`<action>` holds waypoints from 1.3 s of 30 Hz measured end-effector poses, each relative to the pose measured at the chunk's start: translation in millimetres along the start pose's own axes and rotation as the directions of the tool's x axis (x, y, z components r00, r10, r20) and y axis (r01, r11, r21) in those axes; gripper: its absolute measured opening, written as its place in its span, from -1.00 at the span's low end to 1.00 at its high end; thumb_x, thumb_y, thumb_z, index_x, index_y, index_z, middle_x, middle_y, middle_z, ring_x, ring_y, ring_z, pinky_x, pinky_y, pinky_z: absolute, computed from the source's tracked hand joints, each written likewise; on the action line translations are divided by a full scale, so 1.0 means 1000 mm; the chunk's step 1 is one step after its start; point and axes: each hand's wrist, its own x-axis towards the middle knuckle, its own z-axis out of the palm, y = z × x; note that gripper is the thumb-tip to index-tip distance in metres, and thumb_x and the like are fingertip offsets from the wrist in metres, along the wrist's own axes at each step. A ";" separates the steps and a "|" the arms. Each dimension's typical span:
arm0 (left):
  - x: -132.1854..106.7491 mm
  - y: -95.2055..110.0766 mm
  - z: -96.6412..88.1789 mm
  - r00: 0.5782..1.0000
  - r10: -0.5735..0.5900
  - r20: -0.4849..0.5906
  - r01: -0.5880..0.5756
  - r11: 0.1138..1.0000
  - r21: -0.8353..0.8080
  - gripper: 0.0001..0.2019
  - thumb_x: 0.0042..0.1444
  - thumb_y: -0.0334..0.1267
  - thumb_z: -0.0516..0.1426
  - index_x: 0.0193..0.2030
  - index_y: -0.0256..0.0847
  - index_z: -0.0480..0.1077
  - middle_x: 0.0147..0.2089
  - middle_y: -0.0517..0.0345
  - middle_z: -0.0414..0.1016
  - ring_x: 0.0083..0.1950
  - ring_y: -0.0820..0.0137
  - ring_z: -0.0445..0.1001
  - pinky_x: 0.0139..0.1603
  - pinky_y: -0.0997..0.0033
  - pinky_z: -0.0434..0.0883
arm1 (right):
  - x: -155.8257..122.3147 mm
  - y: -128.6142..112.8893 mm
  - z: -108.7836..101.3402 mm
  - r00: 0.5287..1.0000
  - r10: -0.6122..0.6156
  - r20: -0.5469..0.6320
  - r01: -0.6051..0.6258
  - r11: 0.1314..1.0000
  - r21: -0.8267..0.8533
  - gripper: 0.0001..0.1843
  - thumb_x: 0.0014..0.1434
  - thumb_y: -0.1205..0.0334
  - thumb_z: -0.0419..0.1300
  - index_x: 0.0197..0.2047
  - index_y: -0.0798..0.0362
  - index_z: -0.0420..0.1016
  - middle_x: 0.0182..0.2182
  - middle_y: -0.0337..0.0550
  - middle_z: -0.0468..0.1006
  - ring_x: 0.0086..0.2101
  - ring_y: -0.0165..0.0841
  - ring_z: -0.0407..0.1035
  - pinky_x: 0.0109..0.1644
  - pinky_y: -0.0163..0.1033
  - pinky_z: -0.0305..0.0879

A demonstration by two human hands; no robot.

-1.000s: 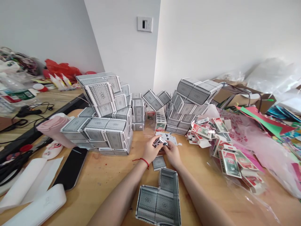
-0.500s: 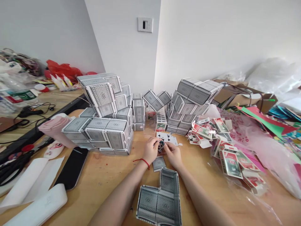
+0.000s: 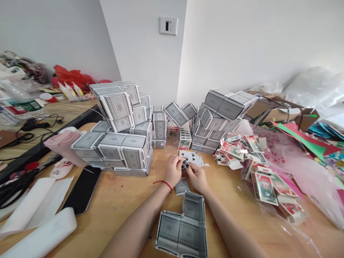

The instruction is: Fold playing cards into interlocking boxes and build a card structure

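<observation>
a white wall (image 3: 225, 46) with a switch plate (image 3: 168, 25) rises behind a wooden table (image 3: 113, 211), and most of the table is crowded. at its middle, the left hand (image 3: 172, 171) and the right hand (image 3: 197, 177) sit close together, both curled nearly shut, their fingertips meeting on a small dark piece (image 3: 185, 165). it is too small to identify, though it may be folded card; a two-handed pinch this tight suggests it needs steadying from both sides. a red string bracelet (image 3: 162, 184) circles the left wrist. just beyond the fingers, a playing card showing clubs (image 3: 191, 158) lies flat on the table, seemingly placed within easy reach. on the near side, a loose card back (image 3: 182, 186) lies flat, and closer to the person stands an open, box-like structure of card backs (image 3: 182, 233), its upright walls joined at the corners. farther out, grey-patterned card boxes rise in a stacked block (image 3: 115, 143) to the left and another (image 3: 219, 114) to the right, packed and leaning together, which appears to keep them standing. past the right-hand block, red and green banknote-printed cartons (image 3: 258, 168) spill across a clear plastic bag (image 3: 290, 211). to the left, a black phone (image 3: 83, 190) and a pink roll of cloth (image 3: 63, 148) sit near the table's edge.
</observation>
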 end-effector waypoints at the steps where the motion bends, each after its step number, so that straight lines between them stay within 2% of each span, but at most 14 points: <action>1: 0.000 -0.001 0.000 1.000 -0.018 -0.011 0.018 1.000 -0.001 -0.88 0.05 -0.44 -0.03 -0.41 -0.21 0.29 -0.33 0.12 0.36 -0.21 0.38 0.32 -0.17 0.35 0.28 | 0.000 -0.001 0.000 1.000 -0.001 0.019 0.001 0.999 0.036 -0.70 0.05 0.20 -0.01 -0.24 0.04 0.50 -0.39 -0.16 0.56 -0.32 -0.26 0.41 -0.25 -0.19 0.34; 6: 0.001 -0.003 0.001 0.996 -0.089 -0.015 0.089 0.996 -0.024 -0.88 0.06 -0.42 -0.03 -0.39 -0.23 0.31 -0.33 0.12 0.38 -0.21 0.40 0.34 -0.18 0.37 0.30 | 0.000 0.000 0.001 0.998 0.016 0.067 -0.028 0.984 0.178 -0.68 0.04 0.24 -0.03 -0.17 0.04 0.45 -0.27 -0.15 0.54 -0.24 -0.28 0.40 -0.14 -0.14 0.33; 9: 0.002 -0.001 -0.001 0.998 -0.061 0.013 0.062 0.998 -0.031 -0.87 0.08 -0.39 -0.02 -0.34 -0.22 0.34 -0.30 0.12 0.40 -0.19 0.41 0.35 -0.16 0.37 0.31 | 0.001 0.007 0.000 1.000 0.026 -0.002 -0.025 0.975 0.221 -0.72 0.04 0.20 0.01 -0.20 0.05 0.43 -0.29 -0.12 0.53 -0.27 -0.28 0.42 -0.16 -0.16 0.35; 11: 0.003 0.001 -0.003 0.999 -0.008 0.031 0.008 1.000 -0.003 -0.88 0.08 -0.34 0.00 -0.34 -0.21 0.36 -0.29 0.12 0.42 -0.18 0.40 0.35 -0.13 0.35 0.30 | 0.001 0.012 -0.002 0.996 0.027 -0.085 -0.013 0.987 0.163 -0.75 0.05 0.14 0.04 -0.25 0.06 0.42 -0.35 -0.11 0.54 -0.32 -0.28 0.43 -0.22 -0.18 0.36; 13: 0.003 0.002 -0.005 0.998 0.047 0.043 -0.048 0.998 0.040 -0.89 0.07 -0.30 0.03 -0.35 -0.20 0.38 -0.29 0.12 0.43 -0.18 0.39 0.35 -0.10 0.33 0.29 | 0.001 0.015 -0.004 0.987 -0.004 -0.160 0.007 1.000 0.018 -0.75 0.05 0.09 0.05 -0.30 0.05 0.43 -0.39 -0.12 0.55 -0.37 -0.29 0.44 -0.26 -0.20 0.35; 15: 0.004 0.003 -0.007 0.996 0.079 0.045 -0.082 0.994 0.073 -0.88 0.06 -0.28 0.04 -0.36 -0.19 0.40 -0.30 0.12 0.44 -0.19 0.39 0.35 -0.10 0.32 0.29 | -0.001 0.016 -0.005 0.981 -0.059 -0.183 0.034 0.990 -0.137 -0.75 0.07 0.09 0.03 -0.31 0.03 0.44 -0.42 -0.15 0.55 -0.41 -0.30 0.43 -0.30 -0.23 0.34; 19: 0.004 0.000 -0.009 0.994 0.090 0.055 -0.095 0.992 0.089 -0.86 0.08 -0.27 0.02 -0.35 -0.18 0.40 -0.32 0.13 0.43 -0.21 0.42 0.36 -0.13 0.37 0.32 | -0.003 0.014 -0.006 0.982 -0.145 -0.120 0.106 0.953 -0.283 -0.75 0.13 0.17 -0.05 -0.22 -0.03 0.41 -0.37 -0.19 0.55 -0.41 -0.32 0.43 -0.29 -0.25 0.33; 27: 0.002 -0.008 -0.011 0.991 0.086 0.100 -0.103 0.979 0.175 -0.79 0.11 -0.39 -0.05 -0.24 -0.17 0.39 -0.30 0.10 0.41 -0.21 0.41 0.37 -0.15 0.38 0.34 | -0.003 0.015 -0.007 0.983 -0.174 -0.059 0.140 0.919 -0.368 -0.69 0.11 0.30 -0.09 -0.11 -0.04 0.34 -0.31 -0.17 0.54 -0.37 -0.29 0.43 -0.31 -0.22 0.33; 32: 0.003 -0.008 -0.011 0.994 0.043 0.100 -0.053 0.994 0.094 -0.75 0.10 -0.45 -0.08 -0.21 -0.17 0.37 -0.25 0.11 0.43 -0.17 0.41 0.38 -0.12 0.36 0.35 | -0.001 0.018 -0.007 0.991 -0.122 -0.061 0.105 0.968 -0.229 -0.71 0.11 0.28 -0.09 -0.12 -0.01 0.33 -0.28 -0.13 0.51 -0.32 -0.27 0.43 -0.24 -0.16 0.35; 35: 0.005 -0.009 -0.011 0.992 -0.060 0.108 0.063 0.998 -0.026 -0.75 0.09 -0.42 -0.05 -0.10 -0.18 0.31 -0.17 0.11 0.44 -0.14 0.44 0.40 -0.10 0.38 0.35 | 0.004 0.021 -0.008 0.992 -0.036 -0.123 0.041 0.998 0.038 -0.75 0.12 0.20 -0.07 -0.16 0.01 0.31 -0.25 -0.09 0.48 -0.33 -0.28 0.43 -0.26 -0.14 0.38; 37: 0.005 -0.010 -0.010 0.984 -0.121 0.134 0.130 0.989 -0.066 -0.74 0.08 -0.40 -0.02 -0.08 -0.19 0.29 -0.16 0.11 0.45 -0.15 0.44 0.42 -0.11 0.39 0.36 | 0.007 0.022 -0.008 0.989 0.013 -0.144 0.017 0.978 0.208 -0.77 0.11 0.13 -0.04 -0.19 0.02 0.28 -0.23 -0.08 0.46 -0.31 -0.28 0.42 -0.29 -0.15 0.40; 39: 0.005 -0.010 -0.011 0.980 -0.138 0.144 0.146 0.988 -0.048 -0.78 0.07 -0.38 -0.01 -0.14 -0.19 0.33 -0.20 0.12 0.46 -0.18 0.43 0.42 -0.14 0.39 0.37 | 0.009 0.022 -0.009 0.992 0.032 -0.124 0.002 0.963 0.271 -0.76 0.10 0.08 -0.02 -0.23 0.02 0.28 -0.26 -0.08 0.47 -0.31 -0.28 0.42 -0.32 -0.16 0.41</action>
